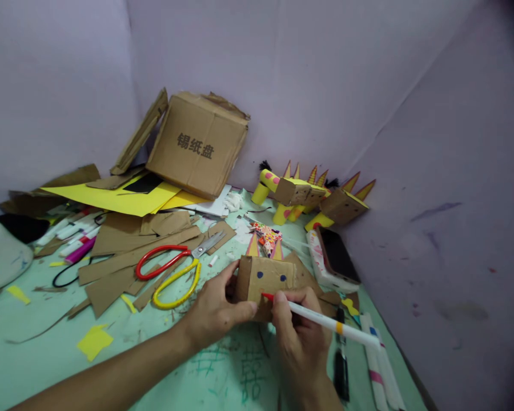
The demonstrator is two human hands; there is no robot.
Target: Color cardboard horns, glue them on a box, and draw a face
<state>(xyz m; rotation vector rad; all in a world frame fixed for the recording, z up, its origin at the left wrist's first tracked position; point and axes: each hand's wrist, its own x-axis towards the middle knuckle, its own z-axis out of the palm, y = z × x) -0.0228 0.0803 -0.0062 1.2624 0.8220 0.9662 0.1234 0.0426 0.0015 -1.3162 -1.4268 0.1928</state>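
A small cardboard box [272, 271] with two dark blue dots and two pointed yellow-and-pink ears stands on the green tabletop. My left hand [218, 305] grips its left side, thumb across the lower front and fingers behind, partly hidden. In my right hand [300, 325] is a white marker [325, 321] with a red tip. The tip touches or nearly touches the box's front below the dots, where a small reddish mark shows.
Red-and-yellow scissors [177, 274] lie on cardboard scraps [107, 285] to the left. Behind are a large cardboard box [199, 142] and yellow sheets [124, 197]. Yellow-legged cardboard animals [300, 194] stand at the back right, near a phone [337, 251]. Markers [374, 365] lie front right.
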